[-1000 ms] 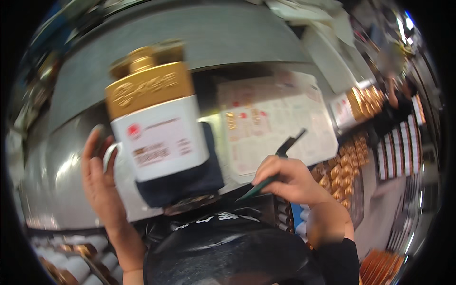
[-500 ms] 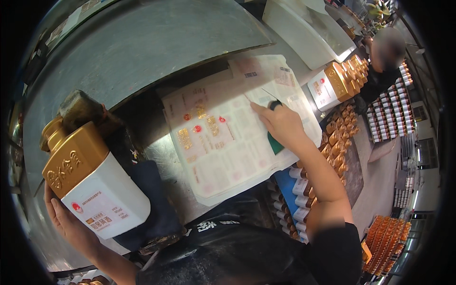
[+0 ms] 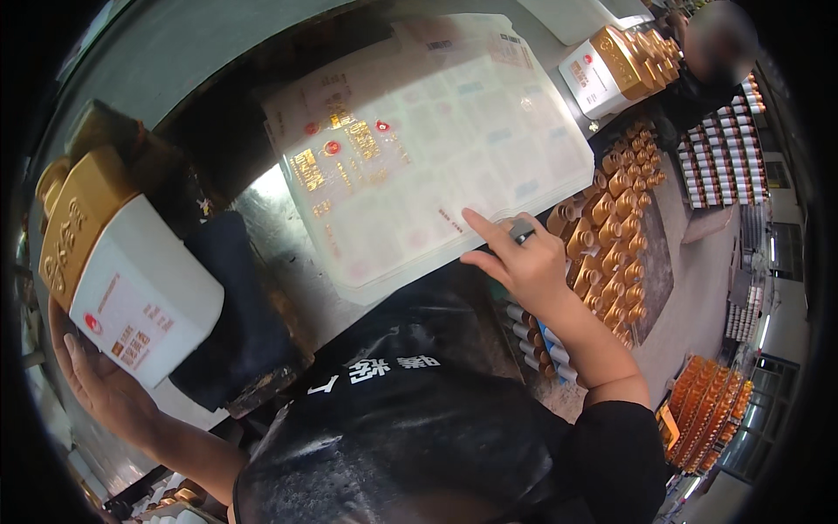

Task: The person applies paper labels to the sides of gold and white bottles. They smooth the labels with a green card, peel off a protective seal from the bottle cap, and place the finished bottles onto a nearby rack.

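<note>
A white, faceted bottle with a gold shoulder and neck lies tilted on a dark cloth pad at the left. My left hand holds it from its left side, with the fingers partly hidden behind it. To the right, my right hand is over the near edge of a stack of translucent decal sheets. Its index finger and thumb are apart, and a dark ring sits on one finger. A small line of red print shows by the index fingertip; whether it clings there I cannot tell.
More white-and-gold bottles stand in a row at the far right, near another person. Several gold-topped bottles crowd beyond my right forearm. A dark lump props the bottle's neck end. A white tub stands at the back.
My right hand has drawn back toward me across the sheets, its thumb now spread. A green patch beneath it no longer shows. The view has shifted; my left hand stays at the bottle.
</note>
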Available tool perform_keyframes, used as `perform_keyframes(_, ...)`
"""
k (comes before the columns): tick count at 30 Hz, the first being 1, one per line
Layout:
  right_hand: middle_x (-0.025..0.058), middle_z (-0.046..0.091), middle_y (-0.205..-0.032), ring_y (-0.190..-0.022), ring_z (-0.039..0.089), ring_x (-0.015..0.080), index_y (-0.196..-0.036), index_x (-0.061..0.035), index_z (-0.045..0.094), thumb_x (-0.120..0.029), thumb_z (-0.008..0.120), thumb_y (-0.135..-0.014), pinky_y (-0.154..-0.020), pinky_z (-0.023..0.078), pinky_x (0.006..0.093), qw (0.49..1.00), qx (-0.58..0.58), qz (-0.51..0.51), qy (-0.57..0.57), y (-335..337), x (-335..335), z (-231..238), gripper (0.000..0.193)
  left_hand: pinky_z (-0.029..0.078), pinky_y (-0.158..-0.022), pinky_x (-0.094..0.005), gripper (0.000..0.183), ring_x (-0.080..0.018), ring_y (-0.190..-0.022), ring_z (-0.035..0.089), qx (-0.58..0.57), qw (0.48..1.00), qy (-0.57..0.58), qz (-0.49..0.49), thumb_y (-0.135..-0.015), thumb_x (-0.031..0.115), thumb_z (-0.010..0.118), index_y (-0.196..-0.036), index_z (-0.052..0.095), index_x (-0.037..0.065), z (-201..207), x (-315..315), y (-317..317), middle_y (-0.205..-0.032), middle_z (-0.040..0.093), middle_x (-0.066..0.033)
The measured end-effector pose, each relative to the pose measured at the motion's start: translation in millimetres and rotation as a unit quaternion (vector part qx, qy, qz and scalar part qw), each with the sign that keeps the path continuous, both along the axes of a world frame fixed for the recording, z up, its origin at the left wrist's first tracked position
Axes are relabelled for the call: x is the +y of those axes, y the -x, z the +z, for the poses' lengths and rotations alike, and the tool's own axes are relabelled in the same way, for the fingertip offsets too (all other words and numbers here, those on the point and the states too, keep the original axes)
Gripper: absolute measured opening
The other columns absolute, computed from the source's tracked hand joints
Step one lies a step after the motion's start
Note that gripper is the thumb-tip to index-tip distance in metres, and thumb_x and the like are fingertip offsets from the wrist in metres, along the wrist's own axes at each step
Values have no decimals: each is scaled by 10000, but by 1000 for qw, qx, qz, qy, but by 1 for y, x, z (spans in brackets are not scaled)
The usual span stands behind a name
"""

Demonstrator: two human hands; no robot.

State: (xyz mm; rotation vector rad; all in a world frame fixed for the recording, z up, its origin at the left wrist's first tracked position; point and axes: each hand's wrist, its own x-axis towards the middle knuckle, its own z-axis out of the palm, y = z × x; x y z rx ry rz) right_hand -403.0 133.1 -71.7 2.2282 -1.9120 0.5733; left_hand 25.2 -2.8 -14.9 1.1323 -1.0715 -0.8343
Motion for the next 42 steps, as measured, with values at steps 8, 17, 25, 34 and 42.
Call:
perform_keyframes(8, -9, 538, -615, -578, 546, 154, -1019, -114, 762, -37, 789, -683, -500, 446, 272, 996, 25, 51, 63, -2, 3, -14, 346, 410, -1082, -397, 459, -278, -1289, 491, 2, 1000, 15, -23, -1032, 152, 388, -1439, 361, -58, 0, 18, -19, -1429, 452, -216)
perform_keyframes(17, 12, 688, -771, -666, 561, 30, -923, -13, 752, -10, 715, -829, -604, 424, 179, 844, -488, 19, -221, -98, -71, 135, 101, 448, -949, -303, 271, -185, -1077, 587, -150, 986, 67, -17, -919, 42, 536, -1157, 632, -46, 44, 31, 21, -1182, 658, -130)
perform_keyframes(25, -26, 617, -764, -607, 579, 137, -1055, -68, 701, -52, 840, -683, -572, 470, 247, 918, 0, 362, 162, -192, -116, 159, 397, 437, -989, -360, 306, -287, -1157, 560, -86, 956, -29, -278, -985, 122, 533, -1253, 639, 21, 83, 37, 31, -1168, 629, -166)
perform_keyframes(34, -37, 486, -635, -526, 436, 91, -1017, -49, 738, -331, 732, -827, -414, 375, 212, 877, 63, 438, 188, -204, -124, 178, 341, 470, -868, -283, 382, -153, -988, 577, 17, 950, -89, -300, -1041, 279, 442, -1137, 699, 12, 90, 17, 8, -1073, 622, -102)
perform_keyframes(42, 106, 685, -784, -598, 643, 201, -1097, -49, 700, -112, 662, -912, -545, 478, 285, 879, -296, 301, -221, -202, -170, 207, 199, 334, -984, -367, 343, -252, -1029, 455, -166, 948, 26, -271, -1030, 287, 436, -947, 695, 78, 105, -6, 10, -1028, 583, -119)
